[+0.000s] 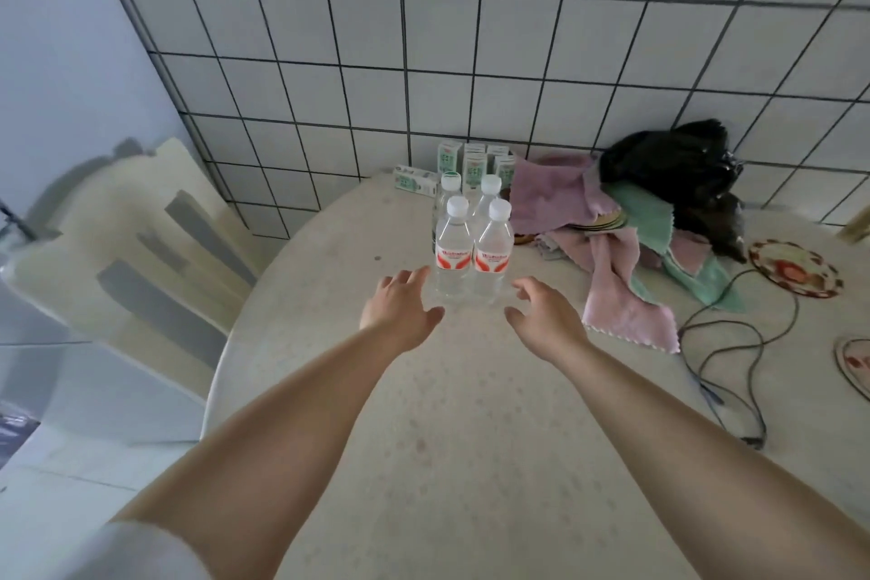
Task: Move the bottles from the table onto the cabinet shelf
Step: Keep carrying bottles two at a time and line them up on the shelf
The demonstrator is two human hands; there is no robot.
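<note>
My left hand (400, 299) and right hand (546, 313) reach across the pale worktop (452, 414) with each grip wide, fingers spread and holding nothing. The four water bottles (473, 245) stand upright in a tight square just beyond my fingertips, two in front with red labels and two right behind. My left fingertips are just beside the base of the front left bottle; whether they touch it I cannot tell. My right hand is a little short of the front right one.

The cabinet shelf is not in view, so every bottle is yet to be carried.

The risk I see is in how close they stand. If I close on the front pair from the outer sides, I may squeeze them together and knock the rear pair, which could topple toward the small cartons (475, 163) by the tiled wall (471, 61). The clear plastic will likely give under a hard squeeze, and a grip taken too low would leave a tall bottle tipping. On my right the pink cloth (626, 311) and black cable (734, 344) lie near and could catch my wrist as I swing away.
</note>
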